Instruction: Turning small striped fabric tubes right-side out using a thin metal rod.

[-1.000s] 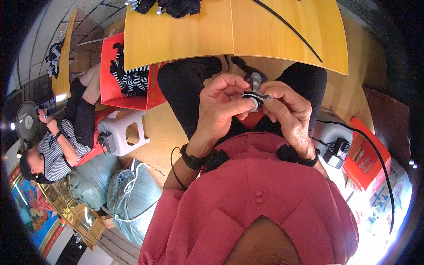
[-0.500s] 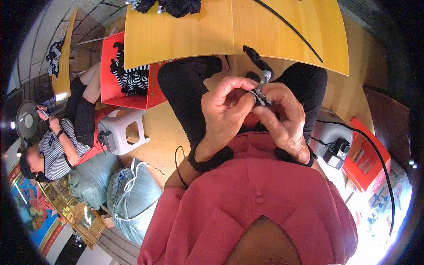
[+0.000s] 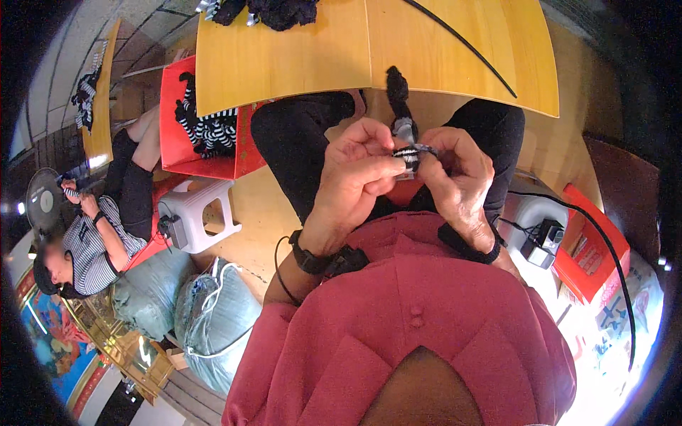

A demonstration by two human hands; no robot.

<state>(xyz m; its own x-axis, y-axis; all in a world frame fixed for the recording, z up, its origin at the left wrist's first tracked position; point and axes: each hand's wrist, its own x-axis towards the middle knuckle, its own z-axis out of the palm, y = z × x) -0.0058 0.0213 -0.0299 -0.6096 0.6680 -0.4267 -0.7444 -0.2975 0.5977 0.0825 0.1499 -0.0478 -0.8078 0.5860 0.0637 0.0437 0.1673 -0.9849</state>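
The left hand [image 3: 355, 174] and right hand [image 3: 460, 174] both pinch a black-and-white striped cloth [image 3: 406, 155], held between the knees [image 3: 295, 153] on the near side of a wooden table [image 3: 284, 64]. To the left, a red box [image 3: 202, 163] holds more striped cloths [image 3: 213, 135]; beyond sits a co-worker [image 3: 99, 248].

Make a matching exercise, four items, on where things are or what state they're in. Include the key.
Things:
1. Striped piece
2. Thin black strip
3. Red box at left
4. Nearer pale bundle

Place or state:
A. Lying on the yellow tabletop
B. Tied with white cord
C. Pinched between left hand and right hand
D. Holding black-and-white striped items

Pairs: 1-C, 2-A, 3-D, 4-B
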